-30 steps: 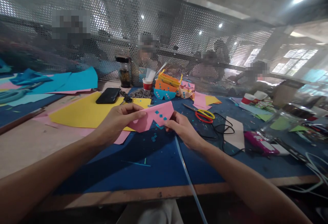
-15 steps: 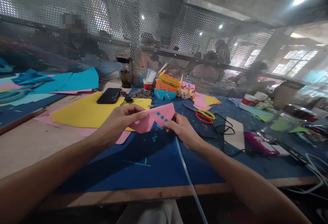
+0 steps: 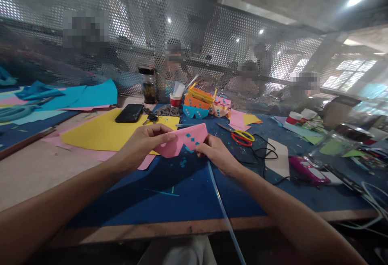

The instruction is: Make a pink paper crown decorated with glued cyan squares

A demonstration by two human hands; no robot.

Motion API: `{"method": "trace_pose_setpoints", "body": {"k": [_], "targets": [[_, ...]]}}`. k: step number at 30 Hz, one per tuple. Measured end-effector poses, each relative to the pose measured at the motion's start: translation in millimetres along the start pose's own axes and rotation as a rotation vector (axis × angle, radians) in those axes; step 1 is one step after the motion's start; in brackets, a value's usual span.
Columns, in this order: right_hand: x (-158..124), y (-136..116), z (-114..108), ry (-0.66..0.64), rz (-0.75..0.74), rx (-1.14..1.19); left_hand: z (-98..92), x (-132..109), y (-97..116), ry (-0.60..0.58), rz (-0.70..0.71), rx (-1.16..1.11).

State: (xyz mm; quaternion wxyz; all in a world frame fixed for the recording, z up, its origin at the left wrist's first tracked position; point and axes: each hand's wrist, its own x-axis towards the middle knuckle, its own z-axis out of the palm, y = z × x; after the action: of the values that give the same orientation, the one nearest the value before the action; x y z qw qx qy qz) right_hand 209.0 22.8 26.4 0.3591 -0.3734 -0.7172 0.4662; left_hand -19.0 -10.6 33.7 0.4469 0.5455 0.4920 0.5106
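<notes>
Between my two hands is a folded pink paper piece (image 3: 176,145), cut with a notch in its lower edge and dotted with small blue squares. My left hand (image 3: 153,139) pinches its left end, thumb on the near face. At the right end, my right hand (image 3: 216,152) grips it between thumb and curled fingers. Small blue paper scraps (image 3: 182,162) lie on the blue table surface below it. A clear glue stick (image 3: 222,208) extends from under my right hand past the table edge; whether the hand holds it too, I cannot tell.
Scissors (image 3: 242,137) and a purple device (image 3: 309,171) with a black cable lie to the right. Yellow sheet (image 3: 93,131), phone (image 3: 129,113) and keys (image 3: 151,118) are left. Decorated paper pieces (image 3: 195,112), a cup (image 3: 175,100) and a jar (image 3: 148,87) stand behind, before a perforated metal screen.
Almost nothing differs. Both hands keep their hold on the pink paper piece, which has shifted very slightly in view.
</notes>
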Motion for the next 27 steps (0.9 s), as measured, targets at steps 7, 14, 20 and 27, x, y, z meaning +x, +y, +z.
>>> {"method": "trace_pose_setpoints", "body": {"k": [7, 14, 20, 27], "targets": [[-0.4, -4.1, 0.3, -0.020, 0.017, 0.019, 1.1, -0.6, 1.4, -0.011, -0.009, -0.002], [-0.1, -4.5, 1.4, -0.011, 0.023, 0.040, -0.4, -0.8, 0.2, -0.009, -0.005, 0.000], [-0.8, -5.4, 1.6, -0.012, 0.024, 0.070, -1.0, 0.1, -1.1, -0.008, -0.003, -0.015], [-1.8, -6.0, 1.1, -0.017, 0.019, 0.080, -0.1, -0.4, 0.7, -0.006, -0.026, -0.031]]}}
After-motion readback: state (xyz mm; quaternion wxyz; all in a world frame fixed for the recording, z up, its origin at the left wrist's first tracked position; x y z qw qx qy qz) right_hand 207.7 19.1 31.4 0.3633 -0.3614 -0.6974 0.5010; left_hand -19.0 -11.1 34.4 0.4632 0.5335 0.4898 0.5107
